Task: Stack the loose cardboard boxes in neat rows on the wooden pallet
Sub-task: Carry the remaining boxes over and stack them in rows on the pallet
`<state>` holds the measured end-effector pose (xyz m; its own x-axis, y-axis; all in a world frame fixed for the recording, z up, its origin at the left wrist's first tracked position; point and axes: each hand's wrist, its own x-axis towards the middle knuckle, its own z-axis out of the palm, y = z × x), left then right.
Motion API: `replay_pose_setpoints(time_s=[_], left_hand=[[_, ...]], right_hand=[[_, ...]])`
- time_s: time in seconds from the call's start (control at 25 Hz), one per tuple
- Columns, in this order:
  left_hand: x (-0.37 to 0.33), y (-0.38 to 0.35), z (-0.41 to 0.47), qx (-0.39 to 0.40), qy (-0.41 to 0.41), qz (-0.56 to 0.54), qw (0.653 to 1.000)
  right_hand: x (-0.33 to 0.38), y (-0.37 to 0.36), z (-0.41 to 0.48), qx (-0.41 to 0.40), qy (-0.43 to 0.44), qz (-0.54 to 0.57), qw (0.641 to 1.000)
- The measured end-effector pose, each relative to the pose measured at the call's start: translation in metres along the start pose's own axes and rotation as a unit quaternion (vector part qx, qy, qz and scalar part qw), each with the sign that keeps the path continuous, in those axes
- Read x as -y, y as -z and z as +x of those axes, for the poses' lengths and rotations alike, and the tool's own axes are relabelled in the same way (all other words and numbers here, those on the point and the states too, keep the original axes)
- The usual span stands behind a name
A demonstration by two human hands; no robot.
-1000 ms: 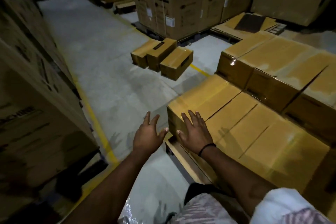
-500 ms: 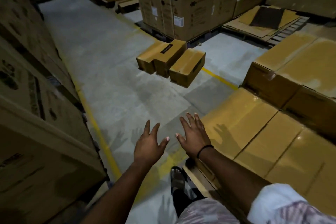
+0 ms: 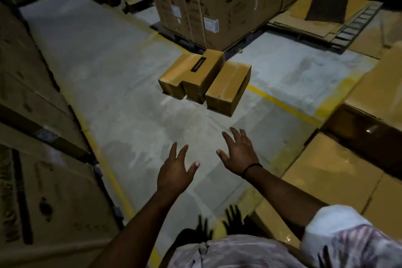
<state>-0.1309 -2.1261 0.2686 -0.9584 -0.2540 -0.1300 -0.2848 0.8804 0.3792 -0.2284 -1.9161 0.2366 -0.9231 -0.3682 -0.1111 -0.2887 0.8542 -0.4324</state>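
While 3 loose boxes (image 3: 202,74) wait on the floor (image 3: 104,93), stacked boxes (image 3: 330,183) fill 2 tiers at right. Task partly done; left hand (image 3: 174,175) and right hand (image 3: 238,154) empty, fingers (image 3: 173,151) spread wide.

A thin black band (image 3: 252,168) circles the wrist of the right hand (image 3: 239,154), centre frame; the left hand (image 3: 174,177) is bare. A short white sleeve (image 3: 339,237), mottled pinkish-grey, and a matching shirt (image 3: 228,254) fill the lower right.

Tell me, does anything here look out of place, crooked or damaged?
Yes. Three loose boxes lie on the floor across the yellow line, their ends uneven; the middle one sits higher than its neighbours. No damage is clear.
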Motion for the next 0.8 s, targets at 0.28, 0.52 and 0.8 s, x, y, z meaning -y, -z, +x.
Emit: replay_pose_setpoints(time_s=[0.28, 0.52, 0.8], left_hand=[[0.034, 0.004, 0.202, 0.048, -0.049, 0.001, 0.998], [0.040, 0.034, 0.399, 0.085, -0.119, 0.024, 0.989], [0.016, 0.048, 0.583, 0.140, -0.179, 0.022, 0.974]], right_hand=[[-0.014, -0.016, 0.163, -0.002, -0.088, 0.017, 0.996], [0.000, -0.007, 0.323, -0.032, -0.162, 0.068, 0.984], [-0.017, 0.016, 0.465, -0.082, -0.248, 0.111, 0.959]])
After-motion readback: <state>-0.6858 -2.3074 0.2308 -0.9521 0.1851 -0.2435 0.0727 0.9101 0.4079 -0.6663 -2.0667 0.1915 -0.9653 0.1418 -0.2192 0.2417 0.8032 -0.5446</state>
